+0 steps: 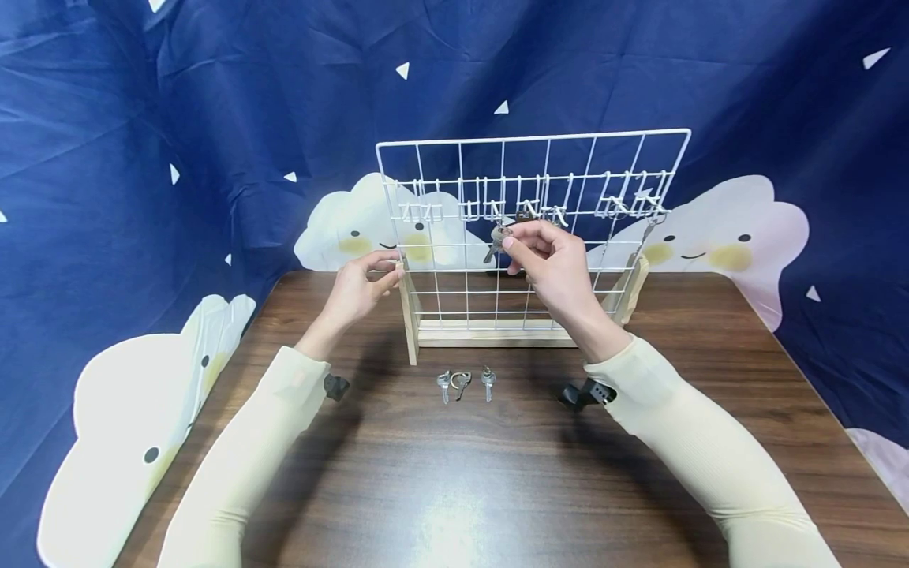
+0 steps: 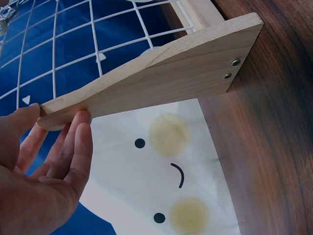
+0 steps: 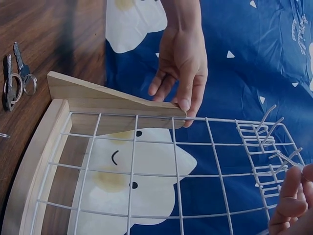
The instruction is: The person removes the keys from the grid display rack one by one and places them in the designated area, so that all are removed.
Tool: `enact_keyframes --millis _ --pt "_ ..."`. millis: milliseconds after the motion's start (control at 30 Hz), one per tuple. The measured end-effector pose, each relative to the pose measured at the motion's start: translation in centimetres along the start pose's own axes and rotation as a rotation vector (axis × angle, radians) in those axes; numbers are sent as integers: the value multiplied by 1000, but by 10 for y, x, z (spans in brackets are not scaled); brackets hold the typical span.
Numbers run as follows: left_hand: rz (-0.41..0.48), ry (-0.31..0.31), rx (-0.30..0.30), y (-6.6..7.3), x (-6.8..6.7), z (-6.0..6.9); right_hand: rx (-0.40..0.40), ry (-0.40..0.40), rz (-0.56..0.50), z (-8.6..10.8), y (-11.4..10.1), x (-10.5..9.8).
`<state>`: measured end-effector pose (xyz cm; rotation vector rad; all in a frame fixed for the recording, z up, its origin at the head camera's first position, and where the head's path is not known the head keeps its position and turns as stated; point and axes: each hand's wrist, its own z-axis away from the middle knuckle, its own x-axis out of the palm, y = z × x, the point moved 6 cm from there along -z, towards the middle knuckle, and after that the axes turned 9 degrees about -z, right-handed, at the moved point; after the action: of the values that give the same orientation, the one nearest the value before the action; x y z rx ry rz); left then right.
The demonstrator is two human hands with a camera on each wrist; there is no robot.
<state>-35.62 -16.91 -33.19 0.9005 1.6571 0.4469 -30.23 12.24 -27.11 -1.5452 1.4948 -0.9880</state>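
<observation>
A white wire grid rack (image 1: 490,268) stands in a wooden base, with several white hooks (image 1: 469,211) on its upper part. My left hand (image 1: 362,288) pinches the upper end of the wooden side support (image 2: 146,78) between thumb and fingers. In front of the grid, my right hand (image 1: 557,264) holds a key (image 1: 496,243) between thumb and fingers, just below a hook near the middle. Whether its ring is on that hook I cannot tell. The right wrist view shows only part of that hand, at its lower right edge.
Three keys with rings lie on the brown wooden table in front of the rack: a left key (image 1: 444,385), a middle key (image 1: 462,383) and a right key (image 1: 488,383). Other keys (image 1: 648,229) hang at the grid's right side. A blue cloud-patterned cloth (image 1: 284,95) hangs behind.
</observation>
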Motion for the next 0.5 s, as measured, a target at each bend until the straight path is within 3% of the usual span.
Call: enact_keyframes --millis 500 --pt "7 -4 -7 1 0 0 -13 -7 -35 4 -8 -1"
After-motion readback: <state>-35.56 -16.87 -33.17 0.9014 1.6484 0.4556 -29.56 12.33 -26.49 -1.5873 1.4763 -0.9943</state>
